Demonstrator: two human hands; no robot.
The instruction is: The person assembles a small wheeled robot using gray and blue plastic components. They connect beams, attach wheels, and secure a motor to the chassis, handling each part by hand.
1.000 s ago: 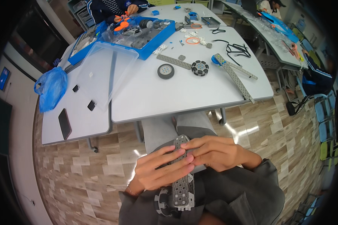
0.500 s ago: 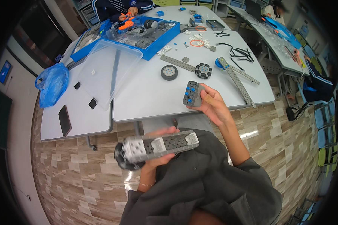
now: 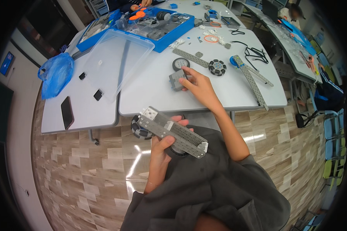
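Observation:
My left hand point(image 3: 160, 149) grips a long chassis point(image 3: 181, 135) of grey perforated beams with white connector pieces, held above my lap. A black and grey roller wheel point(image 3: 140, 129) sits at its far left end, and another dark wheel shows partly under the beams. Over the table's near part, my right hand point(image 3: 201, 87) holds a grey plastic block point(image 3: 176, 79) between thumb and fingers, tilted; its pinned face is mostly hidden. Just behind the block lies a grey-hubbed tyre point(image 3: 181, 63), with a second roller wheel point(image 3: 218, 67) to its right.
Grey beams point(image 3: 251, 82) joined at a blue piece lie on the table's right. A blue parts box point(image 3: 169, 38) stands farther back, its clear lid point(image 3: 117, 63) leaning left. Black cables point(image 3: 256, 55), a phone point(image 3: 67, 112) and a blue bag point(image 3: 56, 75) lie around. Another person's hands point(image 3: 138, 5) are at the far edge.
My right hand has moved left over the table and turned the grey block, so its blue pins face away. My left hand has rotated the chassis, its right end now pointing down toward me.

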